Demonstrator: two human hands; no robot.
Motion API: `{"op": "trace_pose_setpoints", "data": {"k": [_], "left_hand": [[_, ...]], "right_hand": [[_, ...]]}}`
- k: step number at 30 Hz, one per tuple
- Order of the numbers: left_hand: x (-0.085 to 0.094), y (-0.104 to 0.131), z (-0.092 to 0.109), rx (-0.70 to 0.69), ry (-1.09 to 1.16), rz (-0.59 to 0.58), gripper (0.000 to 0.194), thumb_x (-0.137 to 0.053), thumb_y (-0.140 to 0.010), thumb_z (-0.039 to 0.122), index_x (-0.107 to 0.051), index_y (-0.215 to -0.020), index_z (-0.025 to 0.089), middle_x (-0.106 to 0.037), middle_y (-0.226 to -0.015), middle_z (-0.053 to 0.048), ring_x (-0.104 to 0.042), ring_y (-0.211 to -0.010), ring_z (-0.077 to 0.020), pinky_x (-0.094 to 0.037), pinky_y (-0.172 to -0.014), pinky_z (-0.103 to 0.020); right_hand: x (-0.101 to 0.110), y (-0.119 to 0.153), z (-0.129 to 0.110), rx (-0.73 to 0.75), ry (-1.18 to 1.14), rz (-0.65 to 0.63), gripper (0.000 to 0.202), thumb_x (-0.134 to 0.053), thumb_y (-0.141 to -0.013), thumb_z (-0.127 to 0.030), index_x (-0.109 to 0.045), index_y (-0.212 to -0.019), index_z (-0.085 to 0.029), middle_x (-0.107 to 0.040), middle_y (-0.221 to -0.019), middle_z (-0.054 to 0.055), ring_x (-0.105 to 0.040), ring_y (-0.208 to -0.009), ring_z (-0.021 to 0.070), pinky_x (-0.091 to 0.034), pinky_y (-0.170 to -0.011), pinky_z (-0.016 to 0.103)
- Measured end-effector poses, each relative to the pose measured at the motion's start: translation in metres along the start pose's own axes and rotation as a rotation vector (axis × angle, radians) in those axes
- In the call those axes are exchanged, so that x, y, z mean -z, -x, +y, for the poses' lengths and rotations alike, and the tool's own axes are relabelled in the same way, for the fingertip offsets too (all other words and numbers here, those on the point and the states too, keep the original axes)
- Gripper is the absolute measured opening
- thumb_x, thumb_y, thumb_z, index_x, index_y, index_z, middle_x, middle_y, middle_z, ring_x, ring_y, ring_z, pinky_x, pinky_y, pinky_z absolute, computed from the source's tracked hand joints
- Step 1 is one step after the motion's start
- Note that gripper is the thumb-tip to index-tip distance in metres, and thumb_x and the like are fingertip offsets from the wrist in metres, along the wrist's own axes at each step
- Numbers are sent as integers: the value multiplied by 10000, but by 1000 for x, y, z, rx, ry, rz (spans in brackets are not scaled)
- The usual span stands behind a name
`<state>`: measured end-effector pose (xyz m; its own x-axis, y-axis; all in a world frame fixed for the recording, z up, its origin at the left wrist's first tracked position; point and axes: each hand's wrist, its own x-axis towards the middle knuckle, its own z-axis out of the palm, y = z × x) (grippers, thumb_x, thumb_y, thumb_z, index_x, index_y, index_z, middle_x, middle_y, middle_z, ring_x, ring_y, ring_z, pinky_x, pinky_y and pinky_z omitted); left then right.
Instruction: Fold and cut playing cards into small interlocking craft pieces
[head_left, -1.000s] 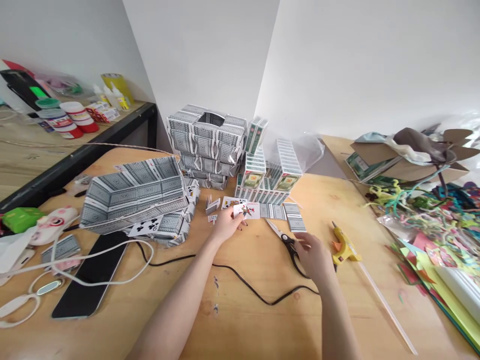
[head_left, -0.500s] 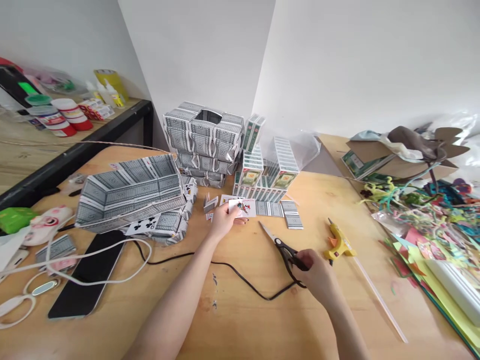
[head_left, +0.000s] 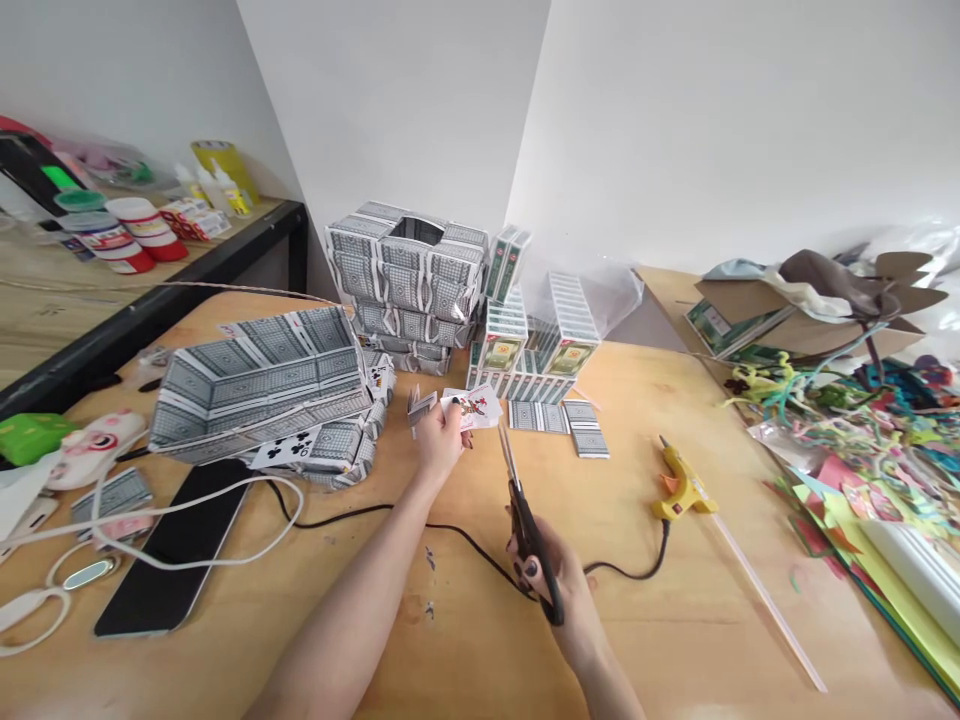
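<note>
My left hand (head_left: 440,440) pinches a few playing cards (head_left: 477,407) at their left end; a red and black figure shows on the top one. In my right hand (head_left: 551,570) are black-handled scissors (head_left: 534,540), raised over the table, their blades pointing forward at the lower right corner of the cards. Face-down cards (head_left: 538,416) lie just beyond, in front of stacked card boxes (head_left: 517,384). A folded card piece (head_left: 420,405) stands left of my left hand.
An open box made of cards (head_left: 262,385) and a black phone (head_left: 176,550) are on the left. Card-covered boxes (head_left: 409,265) stand behind. A yellow glue gun (head_left: 682,485) lies right, its black cable crossing the table.
My right hand has lifted the scissors off the table and brought them left, blades now pointing forward. My left hand has moved slightly left and raised the cards, which are tilted and fanned.
</note>
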<state>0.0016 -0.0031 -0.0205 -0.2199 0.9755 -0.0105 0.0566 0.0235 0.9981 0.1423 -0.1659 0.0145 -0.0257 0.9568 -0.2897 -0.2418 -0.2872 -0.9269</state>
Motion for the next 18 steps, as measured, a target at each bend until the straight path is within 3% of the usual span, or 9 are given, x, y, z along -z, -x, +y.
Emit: {"op": "trace_pose_setpoints", "data": {"k": [6, 13, 18], "left_hand": [[2, 0, 1, 4, -31, -53, 214, -403, -763, 282, -499, -597, 188, -522, -395, 27, -510, -353, -125, -377, -377, -208], [3, 2, -1, -104, -152, -86, 211, -446, -750, 312, -537, -626, 168, -592, -504, -13, -579, -466, -150, -408, -437, -218], [6, 0, 0, -101, -180, -89, 241, -441, -747, 315, -486, -558, 174, -542, -461, 7, -557, -445, -142, -374, -415, -210]], "right_hand": [[-9, -6, -4, -131, -91, -130, 455, -641, -688, -453, -575, -1039, -172, -471, -704, 18, -388, -538, 89, -289, -456, 212], [-18, -25, -7, -178, -191, -74, 478, -672, -660, -447, -587, -999, -121, -451, -653, 7, -363, -508, 73, -264, -439, 205], [-21, -31, -8, -175, -170, -43, 480, -686, -636, -454, -590, -957, -110, -432, -624, -9, -345, -484, 67, -249, -429, 206]]}}
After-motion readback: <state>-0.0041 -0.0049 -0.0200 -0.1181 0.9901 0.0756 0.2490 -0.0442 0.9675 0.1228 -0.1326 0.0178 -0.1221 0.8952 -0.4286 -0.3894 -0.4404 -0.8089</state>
